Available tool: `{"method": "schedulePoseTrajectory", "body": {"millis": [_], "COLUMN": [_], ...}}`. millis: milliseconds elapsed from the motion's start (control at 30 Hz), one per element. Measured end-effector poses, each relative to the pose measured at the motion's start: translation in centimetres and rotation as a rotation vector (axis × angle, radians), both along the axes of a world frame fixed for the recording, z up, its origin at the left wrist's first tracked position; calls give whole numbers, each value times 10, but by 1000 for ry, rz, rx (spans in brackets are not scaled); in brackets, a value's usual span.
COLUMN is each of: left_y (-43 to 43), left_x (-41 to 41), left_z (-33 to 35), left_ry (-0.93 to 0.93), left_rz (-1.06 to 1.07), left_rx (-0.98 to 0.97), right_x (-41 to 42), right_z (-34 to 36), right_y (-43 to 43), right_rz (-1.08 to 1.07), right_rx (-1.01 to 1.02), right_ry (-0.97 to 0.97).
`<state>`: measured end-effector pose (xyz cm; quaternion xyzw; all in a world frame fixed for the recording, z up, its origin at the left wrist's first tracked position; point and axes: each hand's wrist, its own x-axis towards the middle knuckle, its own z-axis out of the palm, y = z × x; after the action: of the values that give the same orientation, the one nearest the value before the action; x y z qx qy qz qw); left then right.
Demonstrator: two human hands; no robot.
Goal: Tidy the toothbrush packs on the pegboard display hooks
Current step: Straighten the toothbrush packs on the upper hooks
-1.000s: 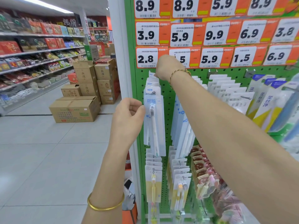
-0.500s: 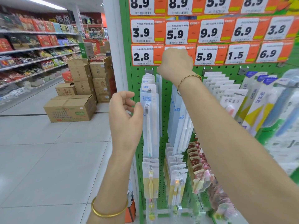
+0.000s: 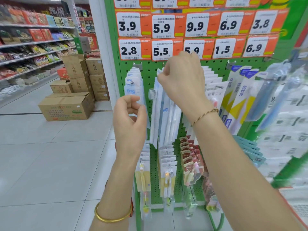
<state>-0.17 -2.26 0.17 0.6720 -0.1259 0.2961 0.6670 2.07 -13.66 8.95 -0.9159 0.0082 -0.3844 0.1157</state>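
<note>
While pinching white toothbrush packs (image 3: 166, 117) up top with right hand (image 3: 181, 82), hovering left hand (image 3: 129, 119) loosely curled, empty.

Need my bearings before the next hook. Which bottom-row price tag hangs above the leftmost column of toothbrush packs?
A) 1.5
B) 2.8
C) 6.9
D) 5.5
B: the 2.8 tag sits directly over the leftmost column of packs. The right hand pinches the tops of the second column of packs, which hangs under the 5.5 tag.
</note>
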Motion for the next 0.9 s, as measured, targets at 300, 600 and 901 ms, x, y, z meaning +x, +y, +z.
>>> {"method": "schedulePoseTrajectory", "body": {"millis": [300, 600, 901], "left_y": [-34, -69, -90], "left_x": [-34, -58, -42], "left_z": [-46, -94, -109], "left_ry": [239, 536, 654], "left_rz": [-346, -404, -331], "left_rx": [148, 83, 56], "right_x": [-60, -101, -118], "right_z": [-63, -151, -222], "right_y": [-62, -97, -96], "right_rz": [325, 309, 349], "right_rx": [302, 741, 928], "right_ry": [211, 362, 541]}}
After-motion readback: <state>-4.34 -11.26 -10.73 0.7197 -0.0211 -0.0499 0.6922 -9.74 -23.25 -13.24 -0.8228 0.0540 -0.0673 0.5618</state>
